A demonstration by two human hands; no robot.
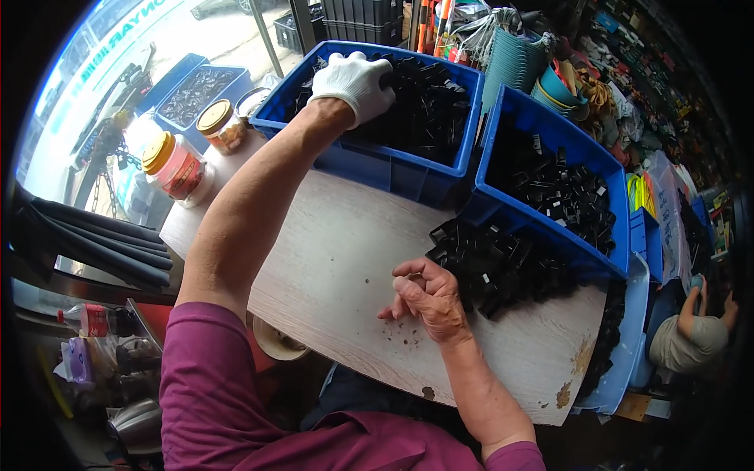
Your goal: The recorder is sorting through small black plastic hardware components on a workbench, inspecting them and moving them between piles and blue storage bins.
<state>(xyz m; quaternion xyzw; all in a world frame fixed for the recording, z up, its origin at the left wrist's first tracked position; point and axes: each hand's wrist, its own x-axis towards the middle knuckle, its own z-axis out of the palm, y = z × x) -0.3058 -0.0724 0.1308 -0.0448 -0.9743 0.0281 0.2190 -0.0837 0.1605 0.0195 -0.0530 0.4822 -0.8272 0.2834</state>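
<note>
My left hand (351, 85), in a white knitted glove, reaches into the blue bin (408, 166) at the far side of the table. Its fingers bend down into a heap of small black plastic parts (428, 102), so their tips are hidden. My bare right hand (428, 298) hovers over the pale wooden tabletop (330, 235), loosely curled with the fingers apart and nothing visible in it. Just right of that hand lies a loose pile of black plastic clips or brackets (499, 263).
A second blue bin (550, 212) with black parts stands at the right. Two lidded jars (179, 169) sit at the table's far left edge. A light blue tray (635, 337) is by the right edge. Another person (691, 337) is at the far right.
</note>
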